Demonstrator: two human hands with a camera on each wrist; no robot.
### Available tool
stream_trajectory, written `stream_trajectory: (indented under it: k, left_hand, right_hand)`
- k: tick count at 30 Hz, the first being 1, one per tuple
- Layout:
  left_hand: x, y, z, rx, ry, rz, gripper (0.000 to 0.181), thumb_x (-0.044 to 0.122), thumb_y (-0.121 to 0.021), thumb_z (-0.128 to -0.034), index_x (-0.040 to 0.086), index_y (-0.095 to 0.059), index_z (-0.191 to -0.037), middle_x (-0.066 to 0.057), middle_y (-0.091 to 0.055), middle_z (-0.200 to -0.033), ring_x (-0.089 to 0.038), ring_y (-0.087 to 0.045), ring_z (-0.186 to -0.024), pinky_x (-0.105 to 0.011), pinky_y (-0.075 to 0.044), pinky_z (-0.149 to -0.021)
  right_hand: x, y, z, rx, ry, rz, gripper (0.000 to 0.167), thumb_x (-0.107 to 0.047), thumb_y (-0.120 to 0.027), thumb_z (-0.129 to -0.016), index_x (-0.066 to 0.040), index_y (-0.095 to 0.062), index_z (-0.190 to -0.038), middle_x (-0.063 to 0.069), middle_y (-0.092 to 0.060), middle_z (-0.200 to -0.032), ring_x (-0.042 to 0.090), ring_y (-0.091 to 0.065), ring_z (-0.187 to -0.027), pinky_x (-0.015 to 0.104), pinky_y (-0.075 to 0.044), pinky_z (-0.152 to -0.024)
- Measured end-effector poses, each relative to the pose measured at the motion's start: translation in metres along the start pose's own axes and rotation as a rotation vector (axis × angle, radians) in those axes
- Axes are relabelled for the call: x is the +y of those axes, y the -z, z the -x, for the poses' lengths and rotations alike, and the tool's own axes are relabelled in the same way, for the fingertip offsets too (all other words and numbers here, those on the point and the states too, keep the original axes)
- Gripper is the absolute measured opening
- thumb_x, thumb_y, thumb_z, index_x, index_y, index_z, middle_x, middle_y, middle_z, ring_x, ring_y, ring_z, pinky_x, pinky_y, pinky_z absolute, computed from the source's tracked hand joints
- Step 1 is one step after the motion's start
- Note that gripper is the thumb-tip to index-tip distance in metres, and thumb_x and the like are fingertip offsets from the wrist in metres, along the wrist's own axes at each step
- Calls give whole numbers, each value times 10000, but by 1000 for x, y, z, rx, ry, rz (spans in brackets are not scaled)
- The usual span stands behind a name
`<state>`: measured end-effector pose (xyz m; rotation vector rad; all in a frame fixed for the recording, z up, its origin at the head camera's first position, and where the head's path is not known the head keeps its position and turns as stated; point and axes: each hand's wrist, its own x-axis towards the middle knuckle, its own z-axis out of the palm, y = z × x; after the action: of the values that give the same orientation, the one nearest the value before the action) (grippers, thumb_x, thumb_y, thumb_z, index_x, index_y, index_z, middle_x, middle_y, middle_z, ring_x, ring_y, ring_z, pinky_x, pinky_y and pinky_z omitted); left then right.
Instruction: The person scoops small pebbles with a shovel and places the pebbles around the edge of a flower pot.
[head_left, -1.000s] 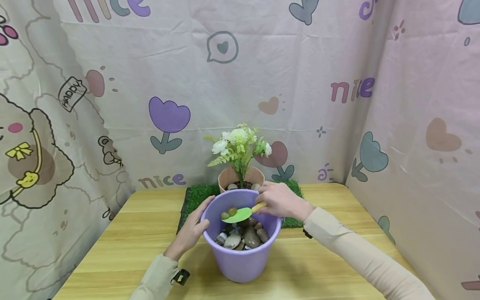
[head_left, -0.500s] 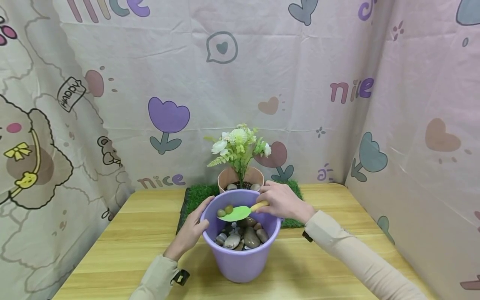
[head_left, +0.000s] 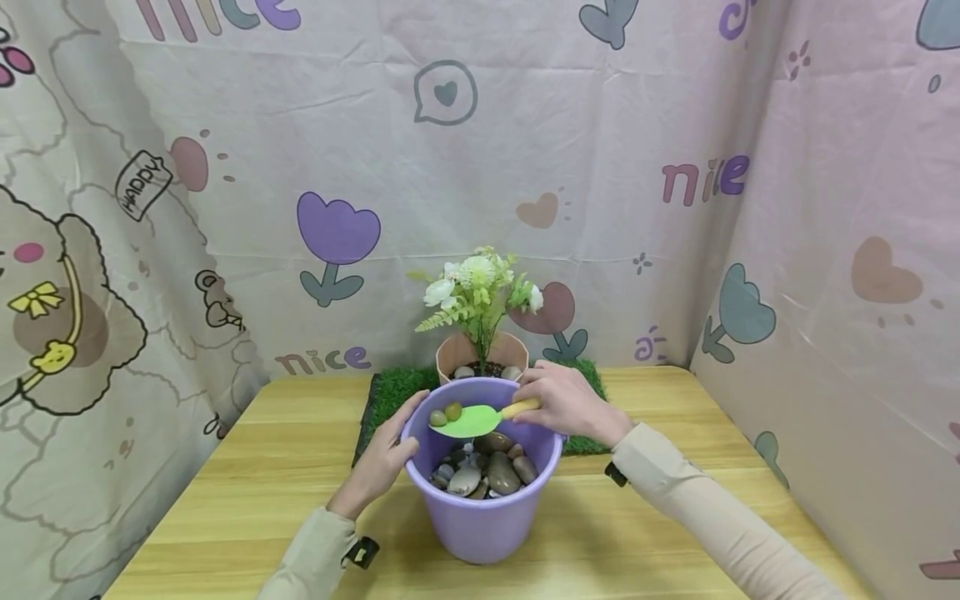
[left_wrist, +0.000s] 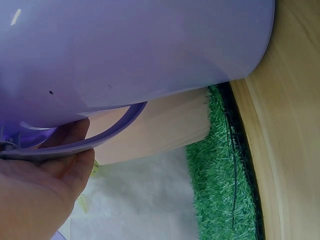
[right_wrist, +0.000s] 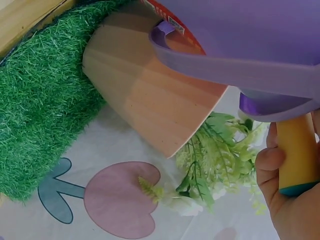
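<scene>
My left hand (head_left: 381, 458) grips the left rim of a purple bucket (head_left: 483, 529), its thumb outside the near edge. In the left wrist view, the bucket's handle (left_wrist: 107, 134) runs across those fingers. With my right hand (head_left: 564, 402) I hold a small garden trowel by its yellow handle (right_wrist: 296, 155). The trowel's green blade (head_left: 471, 422) hangs level inside the bucket's mouth, bearing two yellowish pebbles (head_left: 453, 411) near its tip. Below it, brown, grey and white stones (head_left: 504, 475) lie in the bucket. The right wrist view hides the blade behind the bucket.
Just behind the bucket stands a peach flowerpot (right_wrist: 150, 85) with white artificial flowers (head_left: 477, 279) and some stones in it. It rests on a green artificial grass mat (head_left: 405, 387). The wooden table (head_left: 247, 483) is bordered by a printed cloth backdrop (head_left: 465, 167).
The trowel, with the pebbles on it, has shifted left and slightly up inside the bucket. My left hand and the bucket have stayed in place.
</scene>
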<state>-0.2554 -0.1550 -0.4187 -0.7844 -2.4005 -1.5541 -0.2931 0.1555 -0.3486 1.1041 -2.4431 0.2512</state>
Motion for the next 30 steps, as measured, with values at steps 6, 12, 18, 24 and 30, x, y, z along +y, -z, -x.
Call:
stream_trajectory:
  k: [6,12,18,24,30]
  left_hand:
    - [0,0,0,-2,15,1,718,32,-434,-844,132,-302,-1543,-153,-418,-1519,-338,-504,-1304,-330,-493,-965]
    - [1,0,0,-4,17,7,726,30,-436,-844,146,-296,-1546,-147,-404,-1529,-340,-498,-1309,-345,-495,-967]
    - [2,0,0,-11,28,11,729,28,-435,-849,167,-287,-1550,-126,-392,-1540,-322,-492,-1322,-313,-484,-971]
    - [3,0,0,-15,21,11,732,39,-436,-842,158,-289,-1549,-127,-385,-1544,-317,-498,-1316,-287,-482,-964]
    - [2,0,0,-9,19,12,731,47,-439,-837,143,-295,-1547,-128,-392,-1540,-317,-506,-1307,-285,-481,-964]
  right_hand:
    - [0,-1,-1,-15,-5,8,191,-394,-809,-758,-274,-788,-905,-144,-654,-890,51,-446,-741,183,-353,-585]
    - [0,-1,0,-3,-13,-11,189,-371,-823,-748,-270,-790,-904,-140,-652,-895,53,-433,-741,186,-355,-599]
    - [1,0,3,12,-28,-43,200,-357,-830,-742,-264,-784,-912,-135,-669,-926,51,-451,-760,188,-379,-624]
    - [2,1,4,38,-27,-50,207,-344,-836,-735,-255,-789,-916,-130,-676,-921,44,-460,-773,182,-389,-637]
    - [3,1,8,76,-16,-55,217,-345,-841,-730,-237,-790,-910,-133,-659,-872,36,-460,-756,177,-396,-625]
